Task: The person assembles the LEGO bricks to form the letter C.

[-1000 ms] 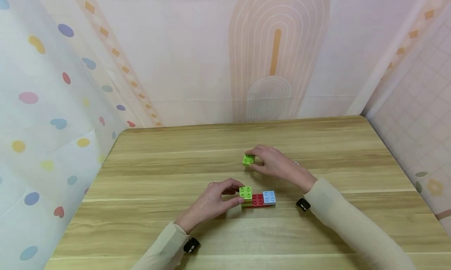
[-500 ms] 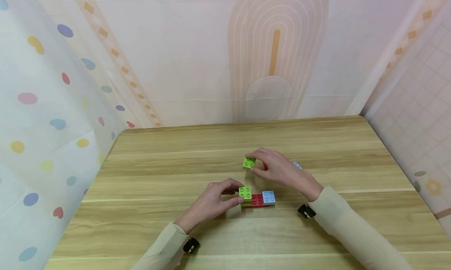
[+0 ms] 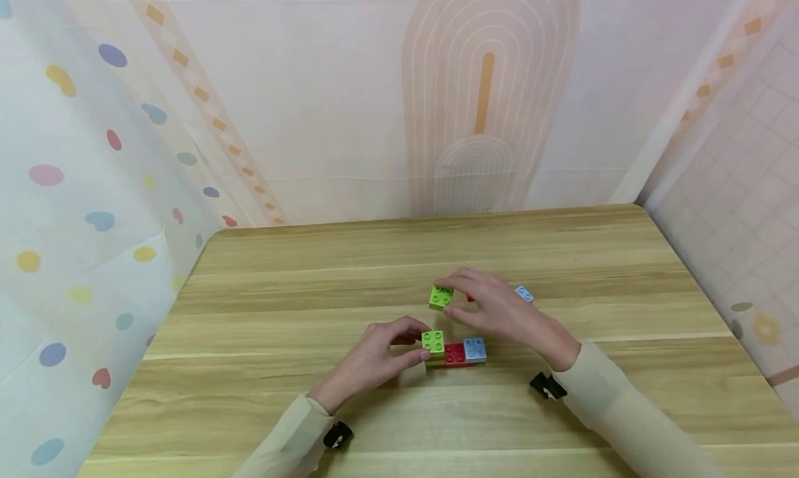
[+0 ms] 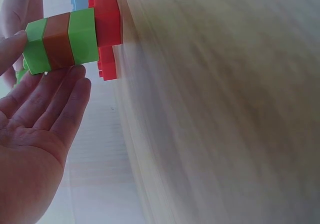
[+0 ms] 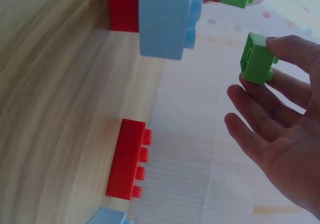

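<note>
A small build [image 3: 454, 353] stands on the wooden table [image 3: 281, 304]: a red base brick [image 4: 107, 18], a blue brick [image 5: 167, 18] at its right end, and a green-brown-green stack [image 4: 62, 41] at its left end. My left hand [image 3: 419, 343] pinches that stack between thumb and fingers [image 4: 70, 91]. Just behind the build, my right hand [image 3: 447, 299] holds a loose green brick [image 3: 440, 297] between thumb and fingertips [image 5: 287, 46]. The green brick [image 5: 257, 58] hangs clear of the table.
A long red brick [image 5: 129, 159] lies on the table behind my right hand, with a light blue brick [image 3: 524, 294] beside it. Patterned cloth walls [image 3: 93, 186] enclose the table on the left, back and right. Bare wood stretches left and toward me.
My right hand has lifted the green brick and drawn it nearer, toward the build, uncovering the red and light blue bricks behind. My left hand has stayed on the stack.
</note>
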### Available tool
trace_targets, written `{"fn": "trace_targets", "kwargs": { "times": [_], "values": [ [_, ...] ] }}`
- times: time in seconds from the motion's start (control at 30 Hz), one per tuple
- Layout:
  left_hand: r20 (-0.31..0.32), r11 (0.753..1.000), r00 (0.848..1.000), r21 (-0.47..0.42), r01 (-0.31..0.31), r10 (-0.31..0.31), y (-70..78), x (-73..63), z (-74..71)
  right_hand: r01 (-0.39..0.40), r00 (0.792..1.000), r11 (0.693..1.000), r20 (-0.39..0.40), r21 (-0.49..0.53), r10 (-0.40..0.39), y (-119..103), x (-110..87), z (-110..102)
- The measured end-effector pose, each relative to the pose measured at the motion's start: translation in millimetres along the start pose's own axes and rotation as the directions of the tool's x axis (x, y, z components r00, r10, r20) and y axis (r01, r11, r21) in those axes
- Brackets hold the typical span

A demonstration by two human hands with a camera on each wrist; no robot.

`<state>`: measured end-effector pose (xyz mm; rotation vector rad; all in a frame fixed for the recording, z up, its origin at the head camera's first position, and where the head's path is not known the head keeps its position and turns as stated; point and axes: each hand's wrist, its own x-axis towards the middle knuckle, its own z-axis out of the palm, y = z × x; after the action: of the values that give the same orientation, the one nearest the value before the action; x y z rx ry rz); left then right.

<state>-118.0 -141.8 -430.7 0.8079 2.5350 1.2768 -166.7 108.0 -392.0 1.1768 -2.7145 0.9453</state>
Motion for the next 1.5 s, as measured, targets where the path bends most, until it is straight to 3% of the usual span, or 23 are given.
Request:
{"fn": "trace_targets", "kwargs": {
  "times": [0.73,0.97,1.5],
  "values": [
    [-0.023,0.999,0.999,-0.002,-0.048,0.048,-4.0,-1.4,0.3,0.029,0.999,0.999,0.027,0.019,-0.030,-19.4,-12.8,3.3],
    [-0.018,0.999,0.999,-0.002,-0.051,0.051,-4.4,-1.3,-0.2,0.084,0.996,0.996,0.009,0.014,-0.084,-21.0,-15.2,6.0],
    [-0.022,0.997,0.997,-0.020,-0.070,0.069,-5.9,0.4,1.2,0.133,0.990,0.985,0.020,0.106,-0.136,-21.3,-21.6,11.3]
  ]
}}
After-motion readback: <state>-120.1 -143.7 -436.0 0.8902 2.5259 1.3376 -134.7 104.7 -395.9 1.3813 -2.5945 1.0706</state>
